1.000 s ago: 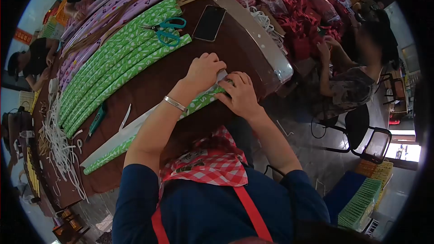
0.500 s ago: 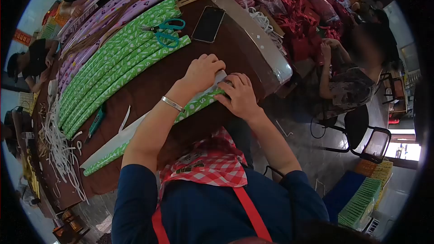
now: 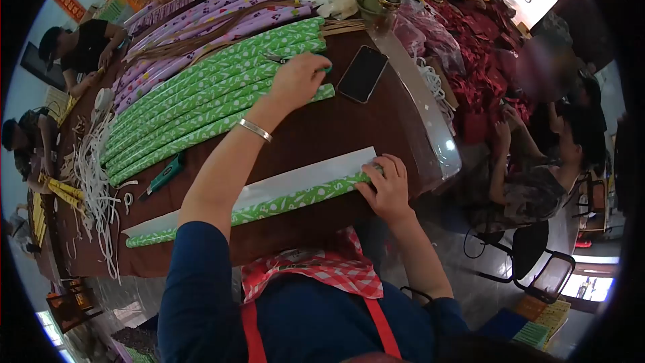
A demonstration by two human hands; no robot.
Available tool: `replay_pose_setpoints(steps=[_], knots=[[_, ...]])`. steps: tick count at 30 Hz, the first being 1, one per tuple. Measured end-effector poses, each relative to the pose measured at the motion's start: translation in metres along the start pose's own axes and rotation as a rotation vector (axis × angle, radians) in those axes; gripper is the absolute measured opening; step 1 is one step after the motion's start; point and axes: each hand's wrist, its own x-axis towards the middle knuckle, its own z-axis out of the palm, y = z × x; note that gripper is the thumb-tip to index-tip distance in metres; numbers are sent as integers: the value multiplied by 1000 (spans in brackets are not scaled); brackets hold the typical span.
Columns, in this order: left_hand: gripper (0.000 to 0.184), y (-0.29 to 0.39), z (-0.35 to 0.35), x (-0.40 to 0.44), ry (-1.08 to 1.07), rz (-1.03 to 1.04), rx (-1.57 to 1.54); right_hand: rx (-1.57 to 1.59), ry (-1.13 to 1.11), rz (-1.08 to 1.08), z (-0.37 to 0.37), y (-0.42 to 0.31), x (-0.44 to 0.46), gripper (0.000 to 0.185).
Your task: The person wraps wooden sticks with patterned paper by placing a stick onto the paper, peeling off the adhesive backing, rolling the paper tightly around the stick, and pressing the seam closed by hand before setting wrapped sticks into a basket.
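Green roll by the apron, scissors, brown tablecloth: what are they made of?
Green roll: probably thin coated paper or film; smooth printed face, plain white loose side. Scissors: likely steel blades, grey and metallic-looking; teal handles, mostly under the left hand, perhaps plastic. Brown tablecloth: looks like matte fabric, with little shine.

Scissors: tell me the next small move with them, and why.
I'd lift the scissors off the green rolls with the left hand. That hand is already at their teal handles, while the right hand is at one end of the partly rolled sheet, seemingly steadying it.
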Motion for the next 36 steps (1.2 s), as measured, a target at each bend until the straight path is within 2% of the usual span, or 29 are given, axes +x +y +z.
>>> replay_pose_setpoints(steps=[2, 4, 6, 7, 8, 9, 10, 13, 14, 16, 17, 19, 20, 22, 25, 26, 28, 29, 32, 34, 35, 36], knots=[[16, -52, -16, 18, 187, -40, 96, -14, 10, 2, 1, 1, -1, 38], [17, -94, -39, 30, 254, -194, 233, -2, -31, 2, -4, -1, 3, 39], [20, -150, -55, 36, 285, -251, 416, 8, -33, -6, -3, 1, 1, 41], [20, -175, -64, 35, 290, -256, 414, -3, -60, -2, -3, 3, 0, 42], [20, -195, -73, 32, 265, -325, 566, -9, -65, -6, -3, 3, 0, 42], [21, -210, -76, 30, 235, -393, 716, -13, -73, -1, -4, 2, 0, 42], [21, -209, -81, 29, 236, -396, 707, -18, -83, 6, -5, 2, 0, 43], [34, -195, -109, 32, -180, -702, 597, -15, -88, 4, -5, 3, 1, 43], [34, -194, -113, 31, -182, -703, 595, -16, -90, 5, -5, 3, 1, 43], [35, -190, -119, 28, -380, -693, 595, 4, -88, 14, -5, 3, 1, 42], [35, -187, -120, 26, -378, -692, 599, 6, -84, 13, -4, 3, 1, 42], [28, -175, -123, 21, -225, -593, 486, 4, -57, 6, -3, 3, 1, 41], [28, -169, -127, 18, -222, -589, 492, 7, -50, 5, -3, 2, 1, 41], [21, -142, -141, 8, -41, -366, 398, -8, -38, -3, -3, 1, 1, 40], [18, -104, -169, -13, 39, -233, 309, 1, -7, -6, -1, 1, 2, 38], [18, -105, -178, -22, 136, -79, 334, -1, 0, -12, -2, 1, 2, 37], [18, -62, -207, -30, 160, -206, 303, 9, 13, -23, 1, 4, 1, 37], [15, -61, -217, -35, 254, -100, 323, 11, 19, -38, 2, 5, 0, 36], [11, -9, -244, -47, 288, 36, 524, 3, 33, -48, 1, 4, 2, 35], [8, 16, -233, -59, 378, 258, 668, -17, 31, -46, 2, 4, 0, 34], [7, 18, -217, -69, 390, 311, 664, -15, 26, -32, 3, 3, 0, 34], [6, 21, -201, -81, 341, 262, 619, -14, 47, -44, 3, 3, 0, 34]])
